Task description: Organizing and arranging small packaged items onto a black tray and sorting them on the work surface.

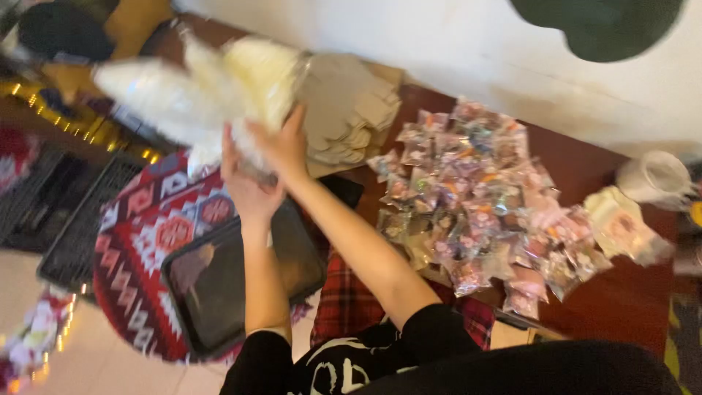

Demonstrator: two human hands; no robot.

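Both my hands are raised together and grip a bundle of clear plastic bags [219, 88], white and pale yellow, blurred by motion. My left hand [247, 183] holds the bundle's lower end from the left. From the right, my right hand [281, 146] clasps the same bundle. The bags fan out upward and to the left, above a stack of flat brown cardboard pieces [351, 110].
A heap of several small packets in clear wrappers [475, 197] covers a dark red table [621, 300]. A dark tablet [219, 285] lies on a round red patterned cushion [146, 234]. A white mug [654, 179] stands at the right. String lights [73, 124] glow at left.
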